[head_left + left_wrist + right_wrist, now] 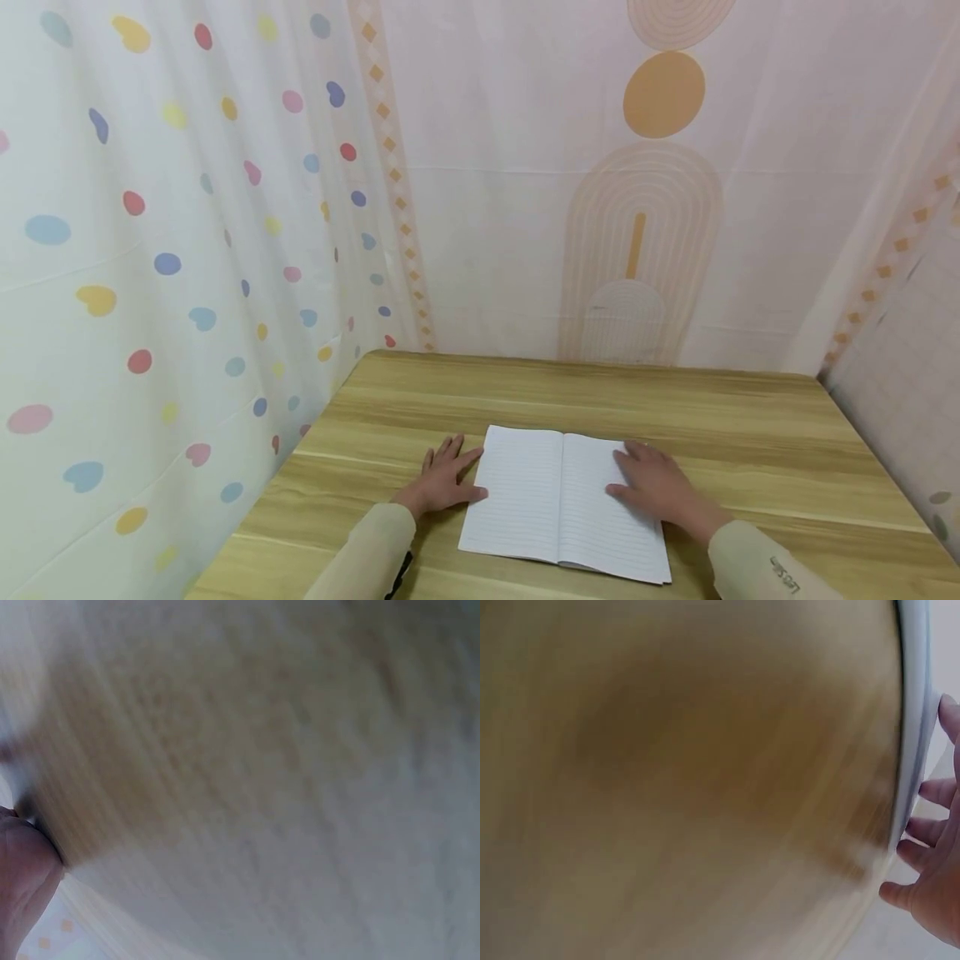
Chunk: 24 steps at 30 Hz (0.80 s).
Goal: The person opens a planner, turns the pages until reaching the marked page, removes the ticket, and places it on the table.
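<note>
Notebook (pixel 521 500), one, ruled, white, lying open; set about midway between the left and right edges of the worktop (pixel 750 425), well apart from its far edge; leaves slightly out of line at the near right corner

Left hand (pixel 441 482): fingers apart, nothing clamped; on the worktop, thumb and forefinger tip at the notebook's left edge; whether they press cannot be told

Right hand (pixel 654 482): fingers apart, nothing clamped; laid across the notebook's right edge, thumb and fingertips on the page

Curtain (pixel 480 233), patterned: beyond the worktop's far edge

Handling note, by judgement: the step in hand seems to be steadying the notebook; best done with light, flat pressure from both sides, the thin leaves neither buckled nor creased, the stray corner squared
</note>
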Tool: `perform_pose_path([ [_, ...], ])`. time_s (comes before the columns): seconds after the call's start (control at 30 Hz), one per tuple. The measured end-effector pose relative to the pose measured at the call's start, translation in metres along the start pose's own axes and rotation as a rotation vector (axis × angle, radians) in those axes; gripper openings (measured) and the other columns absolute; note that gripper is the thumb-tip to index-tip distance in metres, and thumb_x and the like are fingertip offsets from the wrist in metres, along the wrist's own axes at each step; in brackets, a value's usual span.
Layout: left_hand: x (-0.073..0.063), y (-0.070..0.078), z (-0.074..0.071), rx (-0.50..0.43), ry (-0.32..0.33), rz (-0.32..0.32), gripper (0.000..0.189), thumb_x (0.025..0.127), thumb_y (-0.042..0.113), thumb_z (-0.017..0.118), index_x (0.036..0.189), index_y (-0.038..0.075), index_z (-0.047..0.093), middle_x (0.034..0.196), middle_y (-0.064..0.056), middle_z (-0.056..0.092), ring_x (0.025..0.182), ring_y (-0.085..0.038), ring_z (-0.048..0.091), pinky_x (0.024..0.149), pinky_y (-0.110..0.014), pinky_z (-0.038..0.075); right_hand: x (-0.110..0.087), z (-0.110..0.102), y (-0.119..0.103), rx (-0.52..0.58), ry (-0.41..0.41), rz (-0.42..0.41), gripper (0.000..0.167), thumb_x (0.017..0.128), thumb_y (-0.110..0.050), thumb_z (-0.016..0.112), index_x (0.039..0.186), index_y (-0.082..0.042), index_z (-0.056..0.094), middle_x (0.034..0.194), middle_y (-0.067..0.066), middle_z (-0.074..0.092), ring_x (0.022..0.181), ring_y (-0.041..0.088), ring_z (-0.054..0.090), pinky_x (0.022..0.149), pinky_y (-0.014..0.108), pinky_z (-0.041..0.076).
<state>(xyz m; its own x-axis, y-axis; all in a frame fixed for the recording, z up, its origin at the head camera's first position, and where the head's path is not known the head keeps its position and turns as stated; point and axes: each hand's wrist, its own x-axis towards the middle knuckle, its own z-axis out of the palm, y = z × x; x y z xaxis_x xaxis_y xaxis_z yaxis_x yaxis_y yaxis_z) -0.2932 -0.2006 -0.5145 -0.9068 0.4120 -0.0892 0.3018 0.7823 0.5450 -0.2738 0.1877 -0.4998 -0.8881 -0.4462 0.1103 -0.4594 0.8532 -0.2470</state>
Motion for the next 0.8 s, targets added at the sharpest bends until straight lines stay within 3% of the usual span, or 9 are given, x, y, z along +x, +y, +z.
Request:
perform_pose_path([
  [0.13,0.001,0.001,-0.001,0.000,-0.002,-0.001,0.078,0.091,0.050,0.068,0.153,0.011,0.040,0.161,-0.028,0.009,0.149,-0.045,0.002,0.114,-0.064,-0.002,-0.004,-0.002,0.020,-0.017,0.039,0.083,0.071,0.094,-0.049,0.063,0.136,0.007,0.053,0.138,0.035,0.047,0.127,0.052,0.044,0.099,0.070,0.033],
  [0.27,0.001,0.001,-0.001,0.002,-0.003,-0.003,0.078,0.091,0.050,0.068,0.153,0.012,0.040,0.161,-0.028,0.009,0.149,-0.045,0.002,0.114,-0.064,-0.002,-0.008,-0.003,0.028,0.007,0.055,0.095,0.075,0.094,-0.050,0.061,0.138,0.008,0.049,0.138,0.036,0.045,0.128,0.053,0.043,0.098,0.071,0.033],
  [0.8,-0.001,0.002,-0.001,0.002,-0.016,0.004,0.074,0.092,0.050,0.066,0.152,0.015,0.042,0.161,-0.029,0.007,0.148,-0.046,0.001,0.114,-0.065,-0.003,-0.012,-0.006,0.021,0.029,0.027,0.107,0.074,0.097,-0.048,0.058,0.142,0.009,0.044,0.143,0.039,0.038,0.131,0.056,0.037,0.099,0.072,0.030],
])
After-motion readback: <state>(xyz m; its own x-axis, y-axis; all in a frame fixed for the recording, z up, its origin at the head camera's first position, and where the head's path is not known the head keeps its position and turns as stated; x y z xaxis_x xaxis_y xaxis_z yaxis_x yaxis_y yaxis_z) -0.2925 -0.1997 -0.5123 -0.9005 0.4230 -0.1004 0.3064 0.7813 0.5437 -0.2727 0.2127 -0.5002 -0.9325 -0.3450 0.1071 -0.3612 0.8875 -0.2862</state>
